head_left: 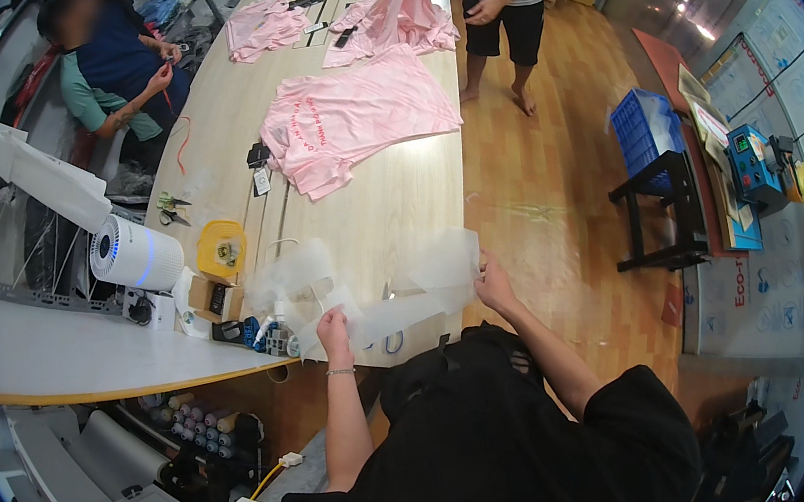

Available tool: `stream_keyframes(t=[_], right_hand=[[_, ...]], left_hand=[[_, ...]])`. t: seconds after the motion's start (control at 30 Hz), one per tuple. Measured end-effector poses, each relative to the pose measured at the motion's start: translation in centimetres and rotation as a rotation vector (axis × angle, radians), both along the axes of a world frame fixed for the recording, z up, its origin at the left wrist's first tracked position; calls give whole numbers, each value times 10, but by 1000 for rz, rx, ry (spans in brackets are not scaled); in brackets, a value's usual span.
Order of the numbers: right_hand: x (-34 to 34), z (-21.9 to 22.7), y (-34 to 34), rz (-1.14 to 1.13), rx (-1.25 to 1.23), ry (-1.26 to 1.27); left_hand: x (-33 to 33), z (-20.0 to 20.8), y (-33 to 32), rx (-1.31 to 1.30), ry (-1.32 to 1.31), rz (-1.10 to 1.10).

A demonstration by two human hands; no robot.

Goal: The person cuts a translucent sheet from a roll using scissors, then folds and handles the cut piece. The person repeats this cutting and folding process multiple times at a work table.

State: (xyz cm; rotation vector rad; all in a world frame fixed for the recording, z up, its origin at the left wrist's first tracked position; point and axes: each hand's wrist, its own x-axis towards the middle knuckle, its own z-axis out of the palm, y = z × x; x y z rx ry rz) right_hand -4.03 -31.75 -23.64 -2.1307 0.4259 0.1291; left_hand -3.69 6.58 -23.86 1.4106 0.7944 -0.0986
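A whitish translucent sheet (pixel 400 317) stretches across the near end of the table, partly see-through. My left hand (pixel 334 334) pinches its left part, and my right hand (pixel 494 285) grips it at the right, by the table's edge. Another piece of the same thin material (pixel 289 273) lies just beyond my left hand; where one piece ends and the other starts is hard to make out. Blue-handled scissors (pixel 393 342) show under the sheet. Farther up the table, a pink T-shirt (pixel 356 121) with red lettering lies spread out.
Left of my hands stand a yellow bowl (pixel 221 249), small boxes and a white cylindrical appliance (pixel 134 254). Green-handled scissors (pixel 172 201) lie beyond. Two people are at the far end, one handling pink cloth (pixel 403 10). A blue crate (pixel 646 133) and a press machine (pixel 756 169) stand right.
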Motion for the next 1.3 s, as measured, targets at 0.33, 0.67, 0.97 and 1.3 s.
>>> stream_keyframes(t=[0.33, 0.67, 0.97, 1.3], right_hand=[[-3, -18, 1, 316, -244, 29], [88, -19, 50, 375, -479, 96], [133, -38, 45, 495, -654, 189], [122, -30, 43, 471, -572, 131]], left_hand=[[-15, -31, -1, 55, 89, -34], [-20, -35, -8, 91, -43, -108], [-12, -31, -20, 33, -48, -121], [-22, -21, -21, -91, -7, -77]])
